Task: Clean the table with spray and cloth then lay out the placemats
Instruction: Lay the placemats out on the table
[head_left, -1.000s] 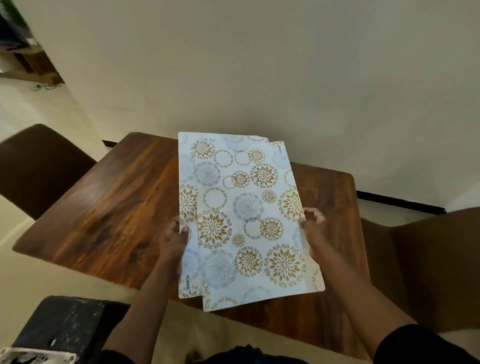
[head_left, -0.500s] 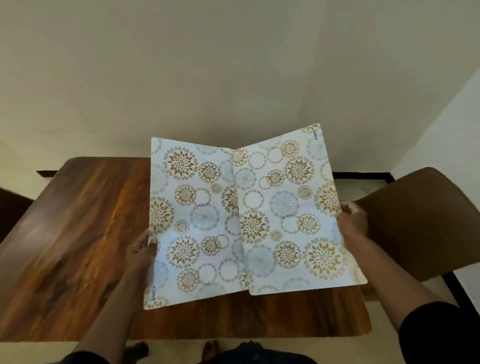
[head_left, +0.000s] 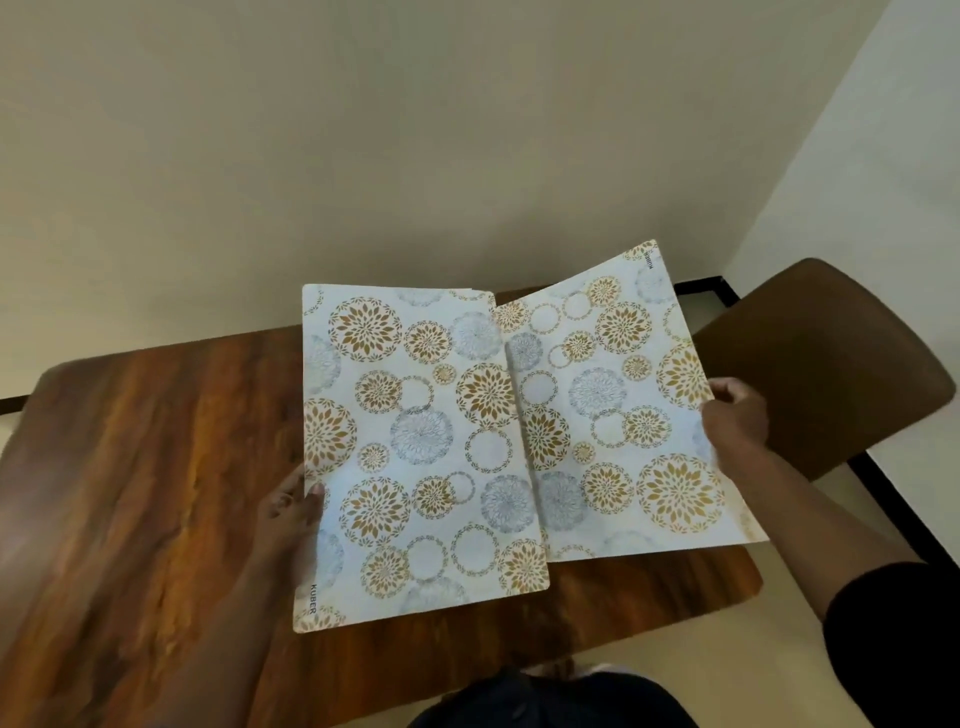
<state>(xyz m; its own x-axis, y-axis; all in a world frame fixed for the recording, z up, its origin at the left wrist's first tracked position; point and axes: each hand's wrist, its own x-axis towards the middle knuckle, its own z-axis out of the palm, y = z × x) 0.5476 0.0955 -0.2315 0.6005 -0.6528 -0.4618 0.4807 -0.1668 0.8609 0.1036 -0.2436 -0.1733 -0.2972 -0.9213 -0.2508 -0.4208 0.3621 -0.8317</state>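
Two floral placemats are held above the wooden surface (head_left: 156, 467), fanned apart like an open book. The left hand (head_left: 291, 512) grasps the left placemat (head_left: 415, 441) at its left long edge, thumb on the printed face and fingers hidden beneath. The right hand (head_left: 735, 415) grasps the right placemat (head_left: 623, 415) at its right long edge, fingers curled over the rim. Both mats have their long axes running away from the person; the right mat is tilted, its far end swung toward the brown chair (head_left: 831, 364). Along the middle the left mat's inner edge lies over the right mat's inner edge. A second thin edge shows at the left mat's far corner, so more mats may lie under it. Each mat extends inward from its grip, so the coming move likely turns on drawing the hands apart sideways until the overlap clears. The right mat hangs over the surface's right end, where it could be set down first.
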